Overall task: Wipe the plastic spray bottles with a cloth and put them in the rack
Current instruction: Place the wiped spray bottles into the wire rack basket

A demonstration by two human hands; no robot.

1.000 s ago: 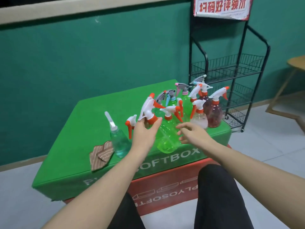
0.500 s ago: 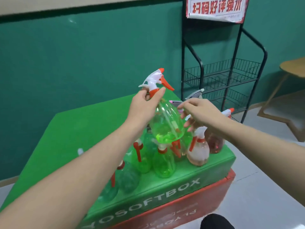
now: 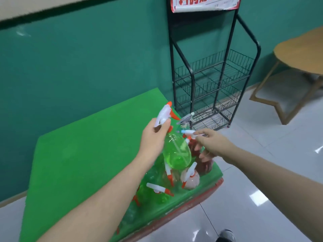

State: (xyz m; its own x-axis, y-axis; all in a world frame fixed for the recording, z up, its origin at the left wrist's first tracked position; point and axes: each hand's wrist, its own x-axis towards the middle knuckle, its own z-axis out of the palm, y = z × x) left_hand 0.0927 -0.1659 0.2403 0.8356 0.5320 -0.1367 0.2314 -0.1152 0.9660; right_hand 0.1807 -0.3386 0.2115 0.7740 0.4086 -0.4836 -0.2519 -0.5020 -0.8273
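Observation:
My left hand [image 3: 153, 138] grips a clear green spray bottle [image 3: 176, 154] by its neck, just under the white and orange trigger head, and holds it tilted above the other bottles. My right hand [image 3: 209, 144] reaches in from the right; its thumb and fingers close round the white spray head of a reddish-brown bottle [image 3: 203, 165]. Several more spray bottles [image 3: 157, 191] stand crowded at the green box's near right corner. The black wire rack [image 3: 209, 81] stands behind the box, and its shelves hold nothing. The cloth is out of view.
The bottles stand on a green soft box [image 3: 83, 154] stacked on a red one. A teal wall runs behind. A round wooden table [image 3: 300, 49] stands at the right on a glossy tiled floor. A shoe [image 3: 227, 235] shows at the bottom edge.
My left hand took the green bottle from the group and lifted it. My right hand moved over the bottles and down onto the reddish bottle's head. The view swung right, toward the rack.

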